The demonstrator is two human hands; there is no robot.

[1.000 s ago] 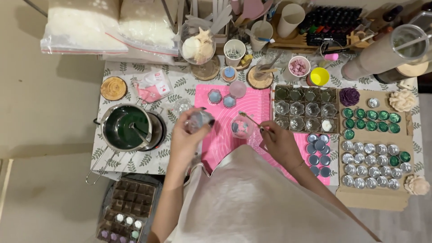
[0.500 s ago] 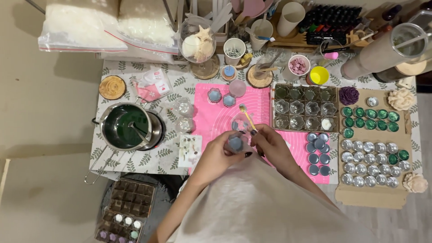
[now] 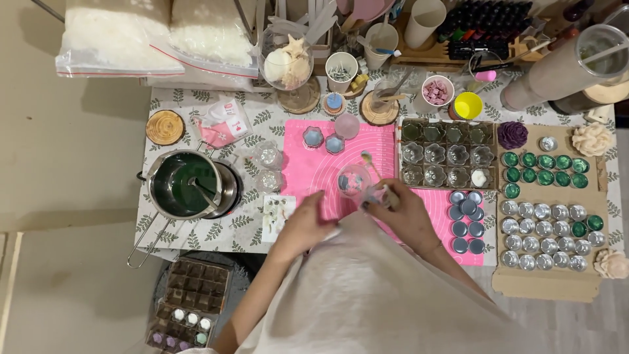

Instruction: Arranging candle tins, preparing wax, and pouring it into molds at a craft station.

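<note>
A small glass cup [image 3: 354,178] with pale blue and pink contents stands on the pink mat [image 3: 314,170] in front of me. My right hand [image 3: 403,215] is just right of the cup and grips a thin wooden stick [image 3: 371,168] that slants up past the cup's rim. My left hand [image 3: 303,226] lies low at the mat's near left corner, close to my white garment and next to a small white card [image 3: 278,214]. Whether it holds anything is hidden. Two more small blue-filled cups [image 3: 313,137] stand at the mat's far edge.
A steel pot of dark green liquid [image 3: 185,183] sits left of the mat with two empty glass cups [image 3: 268,156] beside it. A tray of flower-shaped glass cups [image 3: 447,155] and cardboard holding several metal tins [image 3: 549,226] lie to the right. A mould tray [image 3: 194,296] sits below the table.
My left hand came from the glass cups at the left to the blue cup, then drew back toward my body. The cup now stands alone on the mat. My right hand shifted slightly right.
</note>
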